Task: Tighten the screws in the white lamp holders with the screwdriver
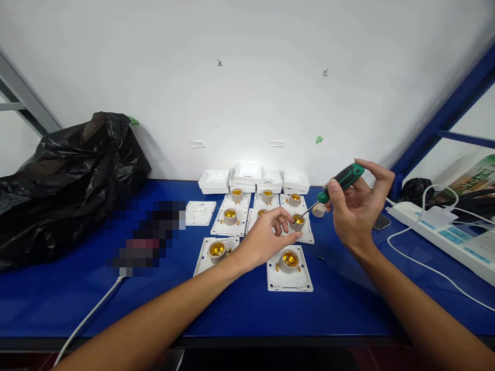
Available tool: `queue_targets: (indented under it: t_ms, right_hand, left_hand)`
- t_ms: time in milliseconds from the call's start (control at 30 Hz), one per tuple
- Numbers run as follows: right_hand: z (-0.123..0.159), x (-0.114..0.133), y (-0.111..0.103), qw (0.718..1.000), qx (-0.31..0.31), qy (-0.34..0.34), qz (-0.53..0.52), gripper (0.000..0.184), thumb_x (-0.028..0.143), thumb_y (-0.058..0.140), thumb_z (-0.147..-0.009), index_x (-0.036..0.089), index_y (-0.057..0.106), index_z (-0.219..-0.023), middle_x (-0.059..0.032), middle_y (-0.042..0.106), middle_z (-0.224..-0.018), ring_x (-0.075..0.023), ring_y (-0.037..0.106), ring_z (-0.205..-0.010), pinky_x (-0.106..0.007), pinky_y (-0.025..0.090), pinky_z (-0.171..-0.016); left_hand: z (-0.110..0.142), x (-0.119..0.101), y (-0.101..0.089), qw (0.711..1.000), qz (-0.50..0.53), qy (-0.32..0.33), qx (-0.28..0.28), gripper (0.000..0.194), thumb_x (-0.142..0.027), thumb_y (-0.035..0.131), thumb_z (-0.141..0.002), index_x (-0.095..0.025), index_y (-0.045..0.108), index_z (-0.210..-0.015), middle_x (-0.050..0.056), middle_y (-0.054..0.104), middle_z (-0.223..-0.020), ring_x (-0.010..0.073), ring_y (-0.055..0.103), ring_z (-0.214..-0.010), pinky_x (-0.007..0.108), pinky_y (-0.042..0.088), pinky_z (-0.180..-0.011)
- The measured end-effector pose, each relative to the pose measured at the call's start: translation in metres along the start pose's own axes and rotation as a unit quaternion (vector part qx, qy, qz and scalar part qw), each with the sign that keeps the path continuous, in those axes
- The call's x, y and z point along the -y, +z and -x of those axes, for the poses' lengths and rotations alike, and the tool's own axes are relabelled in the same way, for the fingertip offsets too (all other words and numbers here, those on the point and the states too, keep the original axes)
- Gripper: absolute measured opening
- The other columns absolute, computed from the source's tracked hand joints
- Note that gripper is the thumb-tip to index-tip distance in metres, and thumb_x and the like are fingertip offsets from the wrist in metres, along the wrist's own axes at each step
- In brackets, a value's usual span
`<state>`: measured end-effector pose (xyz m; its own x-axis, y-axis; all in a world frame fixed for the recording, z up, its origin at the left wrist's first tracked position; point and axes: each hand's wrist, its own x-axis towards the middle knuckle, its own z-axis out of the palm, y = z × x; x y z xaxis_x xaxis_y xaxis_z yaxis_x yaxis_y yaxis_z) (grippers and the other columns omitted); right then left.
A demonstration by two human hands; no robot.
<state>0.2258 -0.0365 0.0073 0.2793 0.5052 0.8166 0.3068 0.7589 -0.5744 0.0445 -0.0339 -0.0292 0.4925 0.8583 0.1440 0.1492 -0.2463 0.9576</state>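
Observation:
My right hand [358,211] is closed around the green and black handle of a screwdriver [342,181], whose thin shaft slants down to the left. My left hand [261,239] has its fingers curled beside the screwdriver's tip; whether a small part sits between finger and thumb cannot be made out. Behind the tip is a white plate with a round lamp socket [298,221] lined in brass colour. Nearer to me lies another socket plate [289,282] with small brass terminals. My left forearm partly covers a socket plate [203,257] on the left.
More socket plates [217,226] stand in rows, with white box covers [216,180] along the wall. A plain white plate [200,212] and a small screw [320,257] lie nearby. A black bag [77,170] is at left, a power strip [444,232] with cables at right.

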Motion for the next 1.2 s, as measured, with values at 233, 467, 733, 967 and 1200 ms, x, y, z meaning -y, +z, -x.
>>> queue_targets:
  t_ms: [233,467,733,967,1200]
  right_hand:
    - [-0.005,0.001,-0.001,0.999,-0.026,0.01,-0.019,0.04,0.032,0.075,-0.087,0.03,0.049,-0.118,0.0049,0.054,-0.076,-0.0098,0.054,-0.052,-0.023,0.046,-0.042]
    - [-0.003,0.003,-0.001,0.999,0.005,0.026,-0.019,0.037,0.035,0.071,-0.091,0.03,0.049,-0.12,0.0066,0.055,-0.07,-0.0093,0.051,-0.045,-0.023,0.043,-0.037]
    - [0.011,0.01,0.003,0.994,0.092,0.051,-0.023,0.038,0.03,0.071,-0.088,0.027,0.05,-0.12,0.0038,0.06,-0.072,-0.0118,0.058,-0.053,-0.026,0.047,-0.043]
    - [0.018,0.004,0.003,0.987,0.159,0.032,-0.013,0.041,0.025,0.074,-0.086,0.027,0.05,-0.12,0.004,0.061,-0.075,-0.0129,0.061,-0.059,-0.027,0.05,-0.049]
    - [0.021,0.004,0.002,0.981,0.191,0.016,0.001,0.047,0.021,0.076,-0.083,0.028,0.05,-0.121,0.0044,0.061,-0.076,-0.0137,0.062,-0.06,-0.028,0.048,-0.048]
  left_hand:
    - [0.005,-0.008,-0.009,0.992,-0.024,-0.038,0.115,0.058,-0.052,0.087,-0.066,-0.024,0.055,-0.105,-0.005,0.045,-0.089,0.0111,0.039,-0.071,0.026,0.033,-0.06]
    - [0.008,-0.011,-0.021,0.955,-0.169,-0.033,0.241,0.057,-0.044,0.09,-0.06,-0.023,0.054,-0.099,-0.002,0.048,-0.093,0.0131,0.041,-0.076,0.027,0.032,-0.062]
    - [0.007,-0.02,-0.019,0.927,-0.268,0.036,0.261,0.039,-0.036,0.081,-0.073,-0.021,0.051,-0.092,-0.002,0.049,-0.087,0.0155,0.046,-0.08,0.029,0.035,-0.07]
    - [0.005,-0.018,-0.023,0.928,-0.257,0.03,0.266,0.044,-0.043,0.083,-0.073,-0.021,0.05,-0.092,-0.003,0.051,-0.083,0.0148,0.047,-0.075,0.029,0.035,-0.069]
    - [0.003,-0.016,-0.024,0.928,-0.249,0.026,0.276,0.04,-0.039,0.082,-0.073,-0.021,0.051,-0.087,-0.003,0.052,-0.083,0.014,0.047,-0.073,0.03,0.036,-0.071]
